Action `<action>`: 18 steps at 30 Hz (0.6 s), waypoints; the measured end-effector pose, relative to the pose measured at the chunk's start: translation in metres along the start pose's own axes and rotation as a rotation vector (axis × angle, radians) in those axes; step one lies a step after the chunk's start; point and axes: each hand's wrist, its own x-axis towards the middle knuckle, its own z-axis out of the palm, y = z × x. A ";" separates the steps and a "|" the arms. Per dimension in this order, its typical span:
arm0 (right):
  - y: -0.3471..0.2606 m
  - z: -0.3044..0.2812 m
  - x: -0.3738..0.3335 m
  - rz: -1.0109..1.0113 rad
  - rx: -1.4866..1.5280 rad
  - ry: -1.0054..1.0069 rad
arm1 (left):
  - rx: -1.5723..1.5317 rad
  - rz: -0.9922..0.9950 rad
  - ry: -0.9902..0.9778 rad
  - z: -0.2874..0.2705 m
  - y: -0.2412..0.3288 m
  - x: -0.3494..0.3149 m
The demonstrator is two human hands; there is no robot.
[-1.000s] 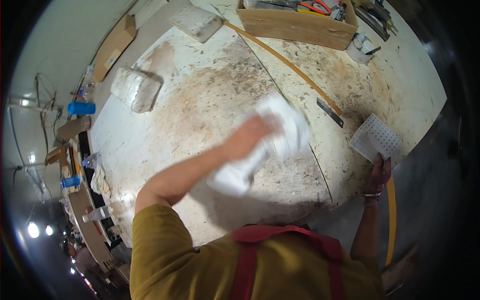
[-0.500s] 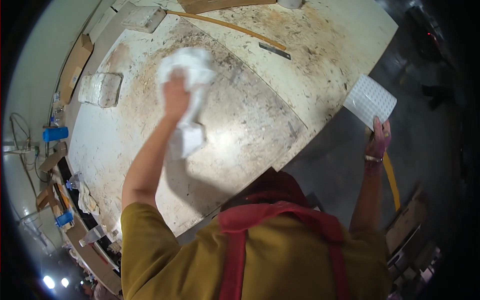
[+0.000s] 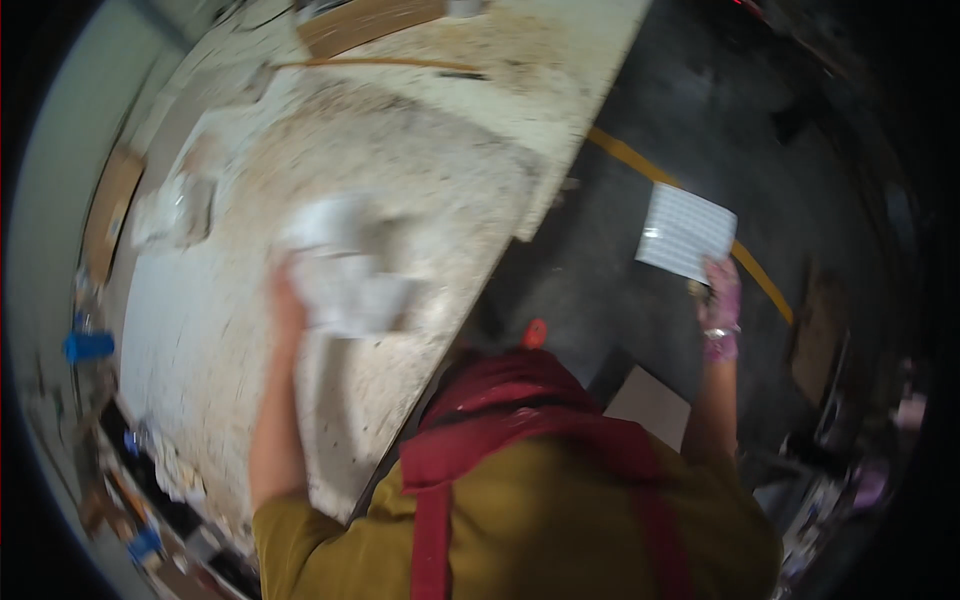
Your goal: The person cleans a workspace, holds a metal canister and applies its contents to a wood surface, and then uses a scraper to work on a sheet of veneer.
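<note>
My left hand (image 3: 288,295), smeared by motion, is at the left edge of a crumpled white cloth (image 3: 350,290) and grips it. The cloth sits over the worn, stained tabletop (image 3: 430,170), with a shadow beside it. Out to the right, away from the table edge, my right hand (image 3: 722,298) wears a thin pinkish-purple covering with a band at the wrist. Its fingers pinch the lower corner of a flat white panel (image 3: 688,232) patterned with rows of small marks. The panel is held above the dark floor.
A yellow strip (image 3: 400,63) and a cardboard box (image 3: 365,25) lie at the far side. Wrapped white blocks (image 3: 185,210) and a blue container (image 3: 90,346) are at the left. A yellow line (image 3: 765,280) crosses the floor on the right.
The view has swung to the right. My left hand and the white cloth have come nearer to me over the tabletop. The panel, still in my right hand, is farther from the table edge.
</note>
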 end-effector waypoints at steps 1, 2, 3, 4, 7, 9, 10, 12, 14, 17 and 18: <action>-0.002 0.010 -0.008 0.042 -0.038 -0.047 | 0.169 0.074 0.110 -0.064 -0.040 -0.013; -0.007 0.020 -0.014 0.073 -0.048 -0.108 | 0.337 0.131 0.233 -0.130 -0.077 -0.029; -0.012 0.025 -0.017 0.104 -0.056 -0.171 | 0.546 -0.059 0.556 -0.158 -0.103 -0.058; -0.013 0.023 -0.019 0.094 -0.057 -0.139 | 0.316 -0.391 0.685 -0.171 -0.118 -0.084; -0.002 0.011 -0.026 0.028 -0.093 -0.281 | 0.809 -0.808 0.306 -0.153 -0.159 -0.130; 0.007 -0.008 -0.034 0.017 -0.202 -0.241 | 0.782 -0.671 0.360 -0.103 -0.109 -0.079; 0.008 -0.014 -0.040 -0.002 -0.187 -0.228 | 0.757 -0.568 0.431 -0.073 -0.072 -0.054; 0.033 -0.034 -0.047 0.014 -0.285 -0.160 | 0.708 -0.196 0.333 -0.026 -0.020 -0.004; 0.016 -0.024 -0.066 0.017 -0.399 -0.109 | 0.592 0.057 0.233 0.046 0.040 0.031; 0.031 -0.037 -0.081 0.060 -0.070 -0.051 | 0.228 0.509 -0.223 0.145 0.213 0.016; 0.025 -0.039 -0.091 0.037 -0.060 -0.041 | 0.057 0.737 -0.364 0.175 0.241 -0.002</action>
